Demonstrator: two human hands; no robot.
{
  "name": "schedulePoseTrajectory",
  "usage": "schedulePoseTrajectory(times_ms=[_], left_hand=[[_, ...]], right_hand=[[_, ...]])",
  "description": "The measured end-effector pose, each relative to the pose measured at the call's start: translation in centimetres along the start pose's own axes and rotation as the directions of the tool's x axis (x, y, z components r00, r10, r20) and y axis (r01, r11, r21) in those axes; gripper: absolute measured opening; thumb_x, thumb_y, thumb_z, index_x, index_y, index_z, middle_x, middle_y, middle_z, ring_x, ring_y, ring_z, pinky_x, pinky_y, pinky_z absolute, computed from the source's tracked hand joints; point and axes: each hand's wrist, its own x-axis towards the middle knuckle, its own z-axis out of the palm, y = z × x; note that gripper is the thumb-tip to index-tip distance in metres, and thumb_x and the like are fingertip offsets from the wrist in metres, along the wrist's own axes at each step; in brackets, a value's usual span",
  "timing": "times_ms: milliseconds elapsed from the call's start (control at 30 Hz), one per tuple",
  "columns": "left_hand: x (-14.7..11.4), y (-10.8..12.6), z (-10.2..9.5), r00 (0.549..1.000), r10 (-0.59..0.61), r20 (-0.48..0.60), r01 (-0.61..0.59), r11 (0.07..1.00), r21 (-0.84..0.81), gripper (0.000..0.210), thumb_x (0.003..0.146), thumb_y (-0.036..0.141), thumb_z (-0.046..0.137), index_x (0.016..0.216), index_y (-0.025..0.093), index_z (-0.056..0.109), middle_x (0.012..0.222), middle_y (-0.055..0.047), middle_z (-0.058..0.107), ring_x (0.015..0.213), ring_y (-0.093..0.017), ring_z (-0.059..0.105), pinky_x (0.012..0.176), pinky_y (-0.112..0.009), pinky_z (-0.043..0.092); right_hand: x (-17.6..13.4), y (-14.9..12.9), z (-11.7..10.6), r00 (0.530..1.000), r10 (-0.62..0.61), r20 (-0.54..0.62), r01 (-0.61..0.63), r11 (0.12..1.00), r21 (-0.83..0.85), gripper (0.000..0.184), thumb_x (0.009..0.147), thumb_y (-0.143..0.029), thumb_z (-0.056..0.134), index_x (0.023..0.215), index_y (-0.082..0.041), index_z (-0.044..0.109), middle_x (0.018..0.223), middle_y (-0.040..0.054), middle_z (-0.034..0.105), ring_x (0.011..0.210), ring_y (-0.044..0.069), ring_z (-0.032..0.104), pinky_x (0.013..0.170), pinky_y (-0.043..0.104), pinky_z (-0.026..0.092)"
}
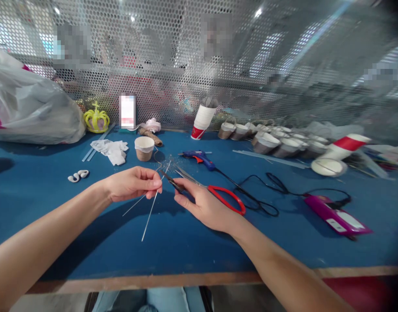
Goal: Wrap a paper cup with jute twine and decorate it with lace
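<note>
My left hand (138, 184) pinches a thin, pale wire (149, 218) between thumb and fingers; it slants down toward me and its upper end sticks out above the fingertips. My right hand (202, 201) is closed around dark pliers (173, 182), whose jaws point left and meet the wire just beyond my left fingertips. Whether the jaws grip it, I cannot tell. Under and beside my right hand lie scissors with red handles (229, 199). Behind my left hand stands a small cup wrapped in brown material (144, 149), with a white rim.
A blue glue gun (202, 159) lies behind my right hand, its black cable running to a purple power strip (337, 216). Wrapped cups (265, 143) crowd the back right. Stacked paper cups (203, 119), twine (151, 135), white cloth (111, 149) and a plastic bag (33, 104) line the back.
</note>
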Motion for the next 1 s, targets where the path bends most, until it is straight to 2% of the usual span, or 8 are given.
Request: schedulePoseTrajectory(times_ms=[267, 400, 467, 567, 667, 767, 900, 1000], left_hand=[[0.0, 0.1, 1.1, 0.987, 0.04, -0.156, 0.004, 0.962, 0.272, 0.025, 0.071, 0.037, 0.062, 0.063, 0.015, 0.055, 0.049, 0.004, 0.05, 0.048, -0.007, 0.041, 0.051, -0.021, 0.029], [-0.3, 0.0, 3.4, 0.843, 0.378, -0.381, 0.165, 0.494, 0.854, 0.017, 0.076, 0.024, 0.051, 0.061, 0.016, 0.052, 0.053, 0.0, 0.052, 0.051, -0.012, 0.043, 0.054, -0.026, 0.028], [-0.5, 0.3, 4.0, 0.79, 0.489, -0.371, 0.261, 0.279, 0.924, 0.016, 0.076, 0.018, 0.049, 0.062, 0.016, 0.054, 0.053, -0.001, 0.051, 0.052, -0.013, 0.043, 0.057, -0.028, 0.028], [-0.8, 1.0, 3.2, 0.878, 0.354, -0.321, 0.115, 0.494, 0.862, 0.023, 0.081, 0.029, 0.049, 0.063, 0.015, 0.056, 0.053, 0.0, 0.051, 0.05, -0.011, 0.04, 0.055, -0.026, 0.03], [-0.6, 1.1, 1.4, 0.961, 0.237, -0.145, -0.136, 0.856, 0.5, 0.03, 0.081, 0.043, 0.052, 0.076, 0.014, 0.061, 0.067, -0.001, 0.057, 0.061, -0.011, 0.047, 0.06, -0.024, 0.035], [-0.2, 0.6, 0.5, 0.99, 0.138, -0.007, -0.136, 0.979, 0.15, 0.034, 0.071, 0.047, 0.065, 0.072, 0.015, 0.054, 0.068, -0.001, 0.057, 0.065, -0.011, 0.05, 0.062, -0.024, 0.036], [-0.1, 0.1, 1.7, 0.982, 0.151, -0.11, -0.109, 0.941, 0.321, 0.033, 0.071, 0.043, 0.063, 0.062, 0.017, 0.045, 0.053, 0.003, 0.045, 0.054, -0.01, 0.04, 0.056, -0.024, 0.031], [-0.4, 0.4, 3.1, 0.85, 0.404, -0.339, 0.025, 0.611, 0.791, 0.023, 0.071, 0.026, 0.06, 0.057, 0.018, 0.044, 0.052, 0.004, 0.039, 0.052, -0.01, 0.033, 0.054, -0.026, 0.025]], right_hand=[[-0.1, 0.2, 0.4, 0.996, 0.001, -0.086, -0.011, 0.993, -0.115, 0.027, 0.09, -0.029, 0.046, 0.115, -0.019, 0.051, 0.112, 0.0089, 0.063, 0.104, 0.021, 0.059, 0.088, 0.035, 0.048], [0.1, 0.7, 1.2, 0.993, 0.069, -0.097, -0.084, 0.984, -0.159, 0.026, 0.09, -0.03, 0.047, 0.113, -0.018, 0.052, 0.11, 0.0103, 0.064, 0.1, 0.022, 0.061, 0.086, 0.037, 0.047], [0.1, 0.6, 1.2, 0.991, 0.091, -0.096, -0.104, 0.985, -0.141, 0.026, 0.091, -0.029, 0.046, 0.113, -0.018, 0.052, 0.108, 0.0096, 0.064, 0.099, 0.022, 0.061, 0.085, 0.036, 0.047], [0.0, 0.0, 0.7, 0.992, 0.091, -0.083, -0.096, 0.994, -0.055, 0.027, 0.092, -0.03, 0.044, 0.115, -0.019, 0.052, 0.102, 0.0071, 0.065, 0.098, 0.019, 0.06, 0.083, 0.033, 0.047], [-0.3, -0.8, -0.1, 0.995, 0.092, -0.046, -0.09, 0.995, 0.044, 0.03, 0.093, -0.032, 0.041, 0.118, -0.019, 0.051, 0.083, 0.0036, 0.064, 0.093, 0.018, 0.061, 0.079, 0.032, 0.048], [-0.5, -1.0, -0.4, 0.996, 0.09, -0.026, -0.088, 0.993, 0.083, 0.03, 0.093, -0.032, 0.041, 0.118, -0.02, 0.051, 0.077, 0.0022, 0.062, 0.088, 0.018, 0.061, 0.076, 0.031, 0.048], [-0.2, -0.6, 0.0, 0.997, 0.07, -0.032, -0.068, 0.996, 0.058, 0.027, 0.092, -0.032, 0.043, 0.115, -0.02, 0.052, 0.096, 0.0055, 0.064, 0.093, 0.018, 0.06, 0.08, 0.031, 0.047], [0.2, -0.2, 0.5, 0.992, 0.091, -0.089, -0.093, 0.996, -0.011, 0.024, 0.091, -0.029, 0.046, 0.111, -0.018, 0.053, 0.107, 0.0084, 0.063, 0.099, 0.02, 0.059, 0.085, 0.034, 0.046]])
